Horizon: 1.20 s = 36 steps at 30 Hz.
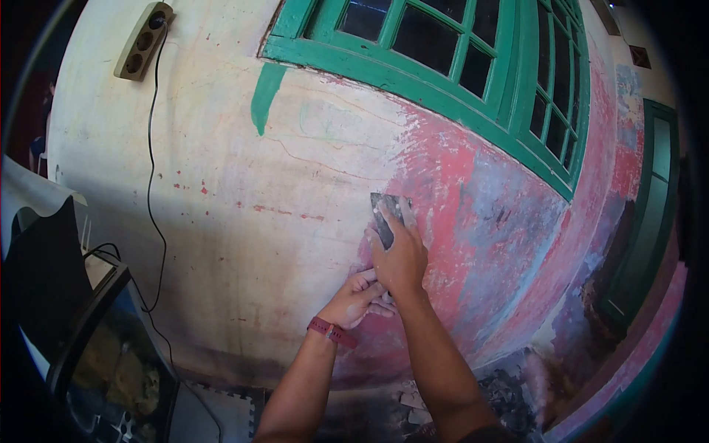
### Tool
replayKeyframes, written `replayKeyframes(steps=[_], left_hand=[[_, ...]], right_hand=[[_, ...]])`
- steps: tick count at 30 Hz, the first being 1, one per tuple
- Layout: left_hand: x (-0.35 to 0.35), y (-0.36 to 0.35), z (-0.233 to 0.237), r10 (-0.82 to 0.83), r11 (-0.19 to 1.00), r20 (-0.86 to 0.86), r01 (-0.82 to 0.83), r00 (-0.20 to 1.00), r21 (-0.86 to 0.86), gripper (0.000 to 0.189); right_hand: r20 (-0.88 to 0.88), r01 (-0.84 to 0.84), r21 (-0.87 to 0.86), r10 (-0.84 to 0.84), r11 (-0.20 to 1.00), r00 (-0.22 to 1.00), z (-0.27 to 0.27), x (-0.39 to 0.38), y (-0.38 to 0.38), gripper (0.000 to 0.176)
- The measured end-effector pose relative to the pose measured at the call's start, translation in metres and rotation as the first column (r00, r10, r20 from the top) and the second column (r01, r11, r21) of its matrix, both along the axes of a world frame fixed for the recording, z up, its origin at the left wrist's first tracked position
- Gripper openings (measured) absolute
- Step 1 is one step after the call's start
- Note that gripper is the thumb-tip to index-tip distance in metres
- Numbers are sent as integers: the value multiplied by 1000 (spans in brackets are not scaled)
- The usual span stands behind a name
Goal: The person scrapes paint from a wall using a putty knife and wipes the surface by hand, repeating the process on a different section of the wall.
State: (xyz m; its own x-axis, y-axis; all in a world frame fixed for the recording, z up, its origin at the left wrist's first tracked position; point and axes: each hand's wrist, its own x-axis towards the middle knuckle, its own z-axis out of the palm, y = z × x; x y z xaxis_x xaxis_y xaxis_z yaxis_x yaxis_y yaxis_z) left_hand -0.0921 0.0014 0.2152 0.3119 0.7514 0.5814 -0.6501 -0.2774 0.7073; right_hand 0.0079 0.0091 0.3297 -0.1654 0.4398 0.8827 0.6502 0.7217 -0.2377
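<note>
My right hand [401, 258] is closed round a scraper [384, 218], whose flat dark blade is speckled with pale paint. The blade lies against the wall [295, 244], where cream paint meets a patch of exposed pink and grey-blue [450, 214]. Just below, my left hand [360, 301] is close under the heel of the right hand, palm turned up and fingers loosely apart. Pale dust coats its fingers. A dark red watch strap [332, 331] circles the left wrist. The scraper's lower end is hidden by my right hand.
A green window frame [413, 81] juts above the work area, with a green paint streak [266, 96] beside it. At upper left hangs a power strip [145, 40], its black cord [151, 148] running down the wall. A screen [118, 362] stands lower left. Scraped debris [509, 391] lies below.
</note>
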Motion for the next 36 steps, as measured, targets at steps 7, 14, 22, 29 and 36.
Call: replayKeyframes(steps=[7, 14, 22, 29, 36], left_hand=[[-14, -6, 2, -68, 998, 70, 67, 995, 12, 34], [-8, 2, -2, -4, 993, -14, 5, 1000, 120, 44], [-6, -1, 5, -5, 990, -28, 9, 1000, 139, 42], [-10, -5, 10, 39, 986, 17, -42, 999, 160, 45], [-16, -13, 16, -6, 982, -117, 28, 993, 187, 50]], right_hand=[[82, 140, 243, -164, 960, 983, -7, -9, 8, 48], [128, 14, 244, -46, 970, 991, -6, -6, 19, 49], [132, -11, 281, -28, 960, 991, 1, -8, 15, 40], [116, 25, 382, -74, 924, 990, 2, -15, 27, 34], [169, 34, 292, -86, 956, 982, 10, -12, 9, 34]])
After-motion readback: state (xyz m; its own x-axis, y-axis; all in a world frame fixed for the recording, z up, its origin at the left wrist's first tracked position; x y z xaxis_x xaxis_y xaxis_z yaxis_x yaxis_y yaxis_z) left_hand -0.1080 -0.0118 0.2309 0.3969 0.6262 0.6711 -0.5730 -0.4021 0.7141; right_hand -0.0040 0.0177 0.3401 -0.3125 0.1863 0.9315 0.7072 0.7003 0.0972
